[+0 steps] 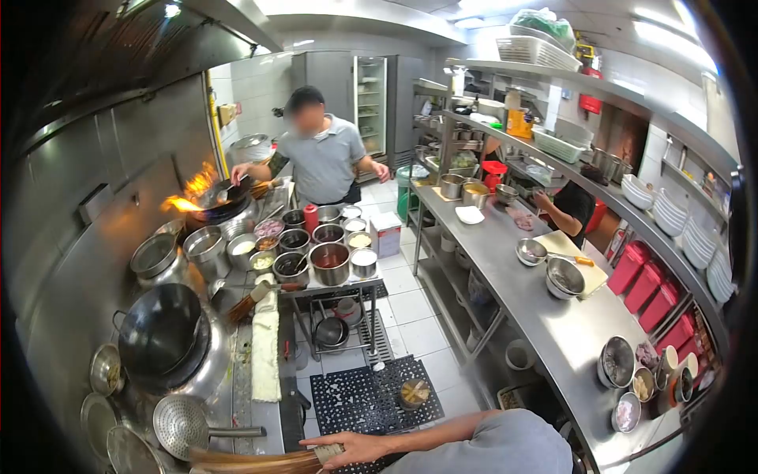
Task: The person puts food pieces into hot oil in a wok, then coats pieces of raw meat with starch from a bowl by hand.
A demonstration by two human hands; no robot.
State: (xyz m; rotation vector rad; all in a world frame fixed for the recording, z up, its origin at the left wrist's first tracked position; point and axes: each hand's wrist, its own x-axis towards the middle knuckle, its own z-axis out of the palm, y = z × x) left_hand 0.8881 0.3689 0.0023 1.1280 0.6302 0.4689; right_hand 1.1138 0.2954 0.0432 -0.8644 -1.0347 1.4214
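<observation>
My right hand (359, 449) reaches in from the bottom right, its fingers closed around the bound end of a bamboo wok brush (260, 461). The bristles point left and lie low at the front of the stove, just below a perforated skimmer (180, 426) with a steel handle. Behind the skimmer, a large black wok (160, 330) rests on its burner. A white folded towel (266, 347) hangs over the stove edge, and another bamboo brush (246, 304) lies near its top. My left hand is out of sight.
A co-worker (320, 158) in grey stands by a flaming wok (217, 207) ahead. Several pots of sauces and ingredients, including a red sauce pot (329, 265), crowd a small table. At right runs a long steel counter (505, 292) with bowls (564, 276). Black mats (347, 395) cover the floor.
</observation>
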